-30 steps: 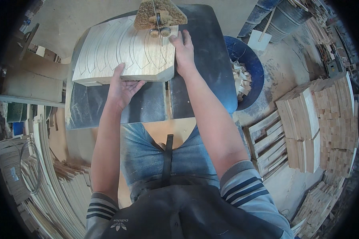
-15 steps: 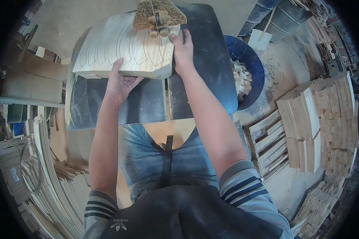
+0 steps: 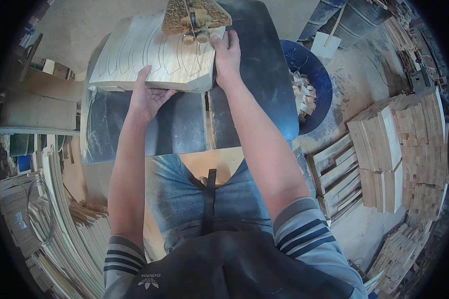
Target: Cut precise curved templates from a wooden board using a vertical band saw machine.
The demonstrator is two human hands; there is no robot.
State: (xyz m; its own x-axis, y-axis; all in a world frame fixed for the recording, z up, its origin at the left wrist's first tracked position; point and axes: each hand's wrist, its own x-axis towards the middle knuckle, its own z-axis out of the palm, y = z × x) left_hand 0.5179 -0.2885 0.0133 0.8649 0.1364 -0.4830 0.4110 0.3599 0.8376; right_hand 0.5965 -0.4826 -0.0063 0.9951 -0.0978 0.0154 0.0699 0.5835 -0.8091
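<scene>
Grasping the near edge of a pale wooden block [image 3: 129,55], the left hand [image 3: 150,98] has its thumb on the top face and its fingers against the lower front edge. The right hand [image 3: 227,59] is in contact with the block's right end, thumb at the upper edge, fingers extended forward; whether it clasps or merely presses cannot be told. The block lies on a dark machine table [image 3: 177,130], its right portion beneath a dust-coated guide head [image 3: 217,19] fitted with rollers [image 3: 202,36]. Curved outlines are marked across the top face. Right of the table stands a blue tub [image 3: 322,82] containing wood offcuts [image 3: 304,97]; near its far side is a pale long-handled pan [image 3: 326,47]. Wooden pieces [image 3: 374,149] are stacked further right, nearer the person
</scene>
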